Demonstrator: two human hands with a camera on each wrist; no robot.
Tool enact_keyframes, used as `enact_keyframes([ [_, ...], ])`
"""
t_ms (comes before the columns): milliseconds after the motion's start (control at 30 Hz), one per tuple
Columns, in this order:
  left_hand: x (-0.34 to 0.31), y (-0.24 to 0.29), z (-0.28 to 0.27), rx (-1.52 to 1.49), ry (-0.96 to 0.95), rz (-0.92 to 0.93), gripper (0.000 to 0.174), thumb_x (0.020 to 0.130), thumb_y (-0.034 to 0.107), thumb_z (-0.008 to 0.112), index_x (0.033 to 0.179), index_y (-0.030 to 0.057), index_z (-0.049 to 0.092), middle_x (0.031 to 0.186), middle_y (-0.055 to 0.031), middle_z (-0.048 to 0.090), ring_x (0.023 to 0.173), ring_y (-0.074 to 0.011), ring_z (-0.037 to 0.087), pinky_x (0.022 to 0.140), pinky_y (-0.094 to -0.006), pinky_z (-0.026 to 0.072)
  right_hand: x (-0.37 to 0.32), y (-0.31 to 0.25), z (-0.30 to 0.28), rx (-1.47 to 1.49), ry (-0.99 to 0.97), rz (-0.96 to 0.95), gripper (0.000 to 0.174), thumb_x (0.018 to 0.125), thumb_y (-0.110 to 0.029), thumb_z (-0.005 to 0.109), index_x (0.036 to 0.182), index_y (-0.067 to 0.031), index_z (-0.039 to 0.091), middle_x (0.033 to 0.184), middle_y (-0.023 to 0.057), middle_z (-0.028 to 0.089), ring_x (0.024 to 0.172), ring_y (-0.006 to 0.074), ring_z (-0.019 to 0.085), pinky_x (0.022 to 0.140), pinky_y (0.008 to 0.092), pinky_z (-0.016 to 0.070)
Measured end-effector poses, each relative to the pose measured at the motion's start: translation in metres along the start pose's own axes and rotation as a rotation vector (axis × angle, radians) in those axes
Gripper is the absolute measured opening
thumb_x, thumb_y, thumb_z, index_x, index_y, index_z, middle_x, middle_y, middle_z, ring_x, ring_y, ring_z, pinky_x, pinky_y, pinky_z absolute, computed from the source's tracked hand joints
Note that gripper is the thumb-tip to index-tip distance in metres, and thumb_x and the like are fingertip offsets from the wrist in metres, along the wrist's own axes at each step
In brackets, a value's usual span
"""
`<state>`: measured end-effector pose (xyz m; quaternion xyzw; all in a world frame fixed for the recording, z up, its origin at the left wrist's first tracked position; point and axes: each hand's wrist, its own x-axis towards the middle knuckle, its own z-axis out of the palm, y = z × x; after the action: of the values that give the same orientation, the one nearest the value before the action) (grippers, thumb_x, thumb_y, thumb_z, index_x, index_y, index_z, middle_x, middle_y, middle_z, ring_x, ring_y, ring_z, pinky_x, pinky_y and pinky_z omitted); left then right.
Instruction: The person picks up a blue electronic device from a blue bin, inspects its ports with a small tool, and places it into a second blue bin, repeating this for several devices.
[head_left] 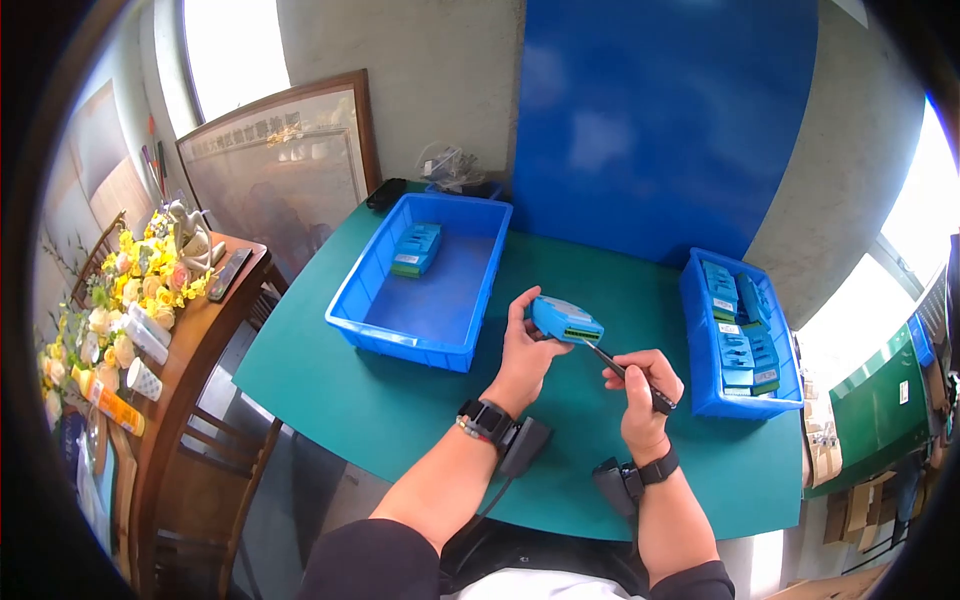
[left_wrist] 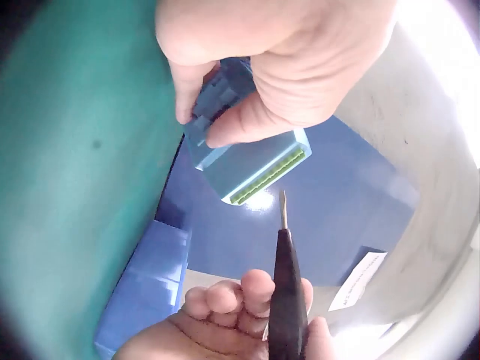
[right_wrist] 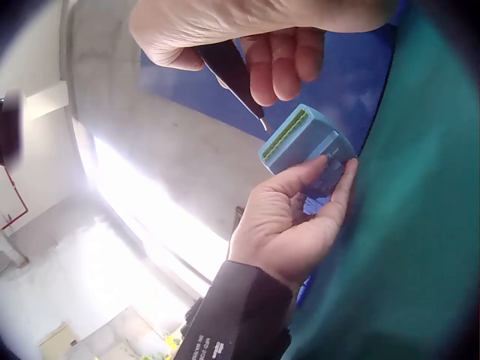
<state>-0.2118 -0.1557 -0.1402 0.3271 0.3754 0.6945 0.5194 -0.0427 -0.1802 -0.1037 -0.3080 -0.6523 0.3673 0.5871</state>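
Note:
My left hand (head_left: 526, 358) grips a light-blue module (head_left: 566, 318) above the green table, thumb on one face and fingers on the other. A green terminal strip runs along the edge of the module (left_wrist: 259, 166) in the left wrist view. In my right hand (head_left: 648, 392) is a black-handled screwdriver (head_left: 630, 375), pinched by thumb and fingers. Its metal tip is close to the green strip; in both wrist views a small gap separates them. The right wrist view shows the module (right_wrist: 307, 146) below the screwdriver (right_wrist: 234, 79).
A blue bin (head_left: 400, 340) holding blue modules (head_left: 416, 250) stands at the left on the green table (head_left: 300, 350). Another blue bin (head_left: 708, 375), with several modules (head_left: 735, 350), stands at the right. Behind is a blue panel (head_left: 660, 120); flowers (head_left: 150, 270) are on a wooden table at the far left.

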Motion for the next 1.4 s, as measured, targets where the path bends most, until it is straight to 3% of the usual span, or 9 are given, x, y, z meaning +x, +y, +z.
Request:
enact_keyframes([
  [100, 0.001, 0.0, -0.003, -0.071, -0.036, -0.023, 0.084, 0.072, -0.019, 0.061, 0.142, 0.0124, 0.027, 0.116, -0.0151, 0.052, 0.108, -0.0259, 0.057, 0.091, -0.0368, 0.0497, 0.002, 0.003, 0.004, 0.012, 0.034, -0.036, 0.012, 0.084, -0.004, 0.053, 0.084, 0.0044, 0.062, 0.071, 0.0096, 0.067, 0.062, 0.0125, 0.065, 0.057, 0.0237, 0.0516],
  [433, -0.002, 0.001, -0.004, -0.13, -0.083, -0.064, 0.089, 0.073, -0.02, 0.06, 0.145, 0.017, 0.024, 0.118, -0.0143, 0.051, 0.111, -0.0256, 0.056, 0.092, -0.0374, 0.0486, 0.002, 0.007, -0.002, -0.006, 0.136, -0.068, 0.013, 0.088, -0.008, 0.054, 0.087, 0.0028, 0.062, 0.071, 0.0087, 0.066, 0.062, 0.0127, 0.065, 0.056, 0.024, 0.0511],
  [667, -0.004, -0.001, 0.001, -0.097, -0.006, -0.077, 0.085, 0.067, -0.013, 0.067, 0.141, 0.0015, 0.026, 0.124, -0.0161, 0.045, 0.114, -0.026, 0.052, 0.094, -0.0389, 0.0484, 0.016, 0.012, 0.007, -0.086, 0.324, -0.045, 0.018, 0.091, -0.011, 0.062, 0.107, -0.0023, 0.06, 0.092, 0.0043, 0.063, 0.069, 0.0096, 0.059, 0.062, 0.0229, 0.048],
  [800, -0.007, 0.004, 0.003, 0.035, -0.122, -0.072, 0.07, 0.069, -0.007, 0.07, 0.131, -0.0033, 0.037, 0.127, -0.0168, 0.047, 0.118, -0.0256, 0.051, 0.099, -0.0379, 0.0455, 0.012, 0.024, 0.003, -0.154, 0.051, 0.064, 0.031, 0.085, -0.019, 0.073, 0.109, -0.0044, 0.06, 0.096, 0.0051, 0.062, 0.08, 0.0116, 0.058, 0.071, 0.0269, 0.0487],
  [967, -0.01, 0.007, 0.009, 0.119, -0.253, 0.026, 0.069, 0.071, -0.002, 0.072, 0.133, -0.0006, 0.041, 0.129, -0.0127, 0.051, 0.122, -0.0212, 0.048, 0.106, -0.0381, 0.0386, 0.008, 0.02, 0.013, -0.381, 0.013, -0.062, 0.037, 0.08, -0.018, 0.077, 0.106, -0.0023, 0.056, 0.094, 0.0063, 0.062, 0.081, 0.015, 0.059, 0.074, 0.0278, 0.0494],
  [1100, -0.011, 0.009, 0.01, 0.127, -0.336, 0.03, 0.071, 0.079, 0.011, 0.072, 0.14, 0.0017, 0.037, 0.131, -0.0088, 0.05, 0.122, -0.0184, 0.048, 0.109, -0.038, 0.0334, 0.008, 0.024, 0.013, -0.037, 0.079, 0.112, 0.033, 0.081, -0.014, 0.074, 0.106, -0.0013, 0.056, 0.092, 0.0045, 0.06, 0.08, 0.0102, 0.056, 0.073, 0.0245, 0.0485],
  [1200, -0.014, 0.018, 0.014, 0.033, -0.271, -0.145, 0.066, 0.087, 0.025, 0.067, 0.141, 0.0034, 0.037, 0.13, -0.008, 0.05, 0.123, -0.0173, 0.047, 0.11, -0.0376, 0.0308, 0.009, 0.025, 0.012, 0.195, 0.15, 0.231, 0.031, 0.082, -0.011, 0.073, 0.105, -0.0009, 0.055, 0.092, 0.0031, 0.059, 0.079, 0.0072, 0.054, 0.072, 0.0213, 0.0478],
  [1233, -0.017, 0.015, 0.019, 0.066, -0.148, -0.117, 0.056, 0.092, 0.033, 0.062, 0.136, 0.0024, 0.043, 0.126, -0.0076, 0.053, 0.117, -0.0159, 0.052, 0.104, -0.0353, 0.0388, 0.008, 0.023, 0.012, 0.152, 0.138, 0.225, 0.033, 0.08, -0.01, 0.075, 0.105, -0.0016, 0.055, 0.096, 0.005, 0.059, 0.083, 0.0103, 0.055, 0.074, 0.0236, 0.0476],
  [1400, -0.013, 0.016, 0.013, -0.142, -0.293, -0.306, 0.06, 0.09, 0.038, 0.064, 0.13, -0.0012, 0.043, 0.114, -0.0083, 0.058, 0.101, -0.0155, 0.06, 0.09, -0.0312, 0.0499, 0.005, 0.017, 0.015, -0.231, 0.034, -0.147, 0.037, 0.075, -0.013, 0.077, 0.105, -0.0035, 0.056, 0.101, 0.0104, 0.056, 0.091, 0.0223, 0.056, 0.081, 0.0323, 0.0463],
])
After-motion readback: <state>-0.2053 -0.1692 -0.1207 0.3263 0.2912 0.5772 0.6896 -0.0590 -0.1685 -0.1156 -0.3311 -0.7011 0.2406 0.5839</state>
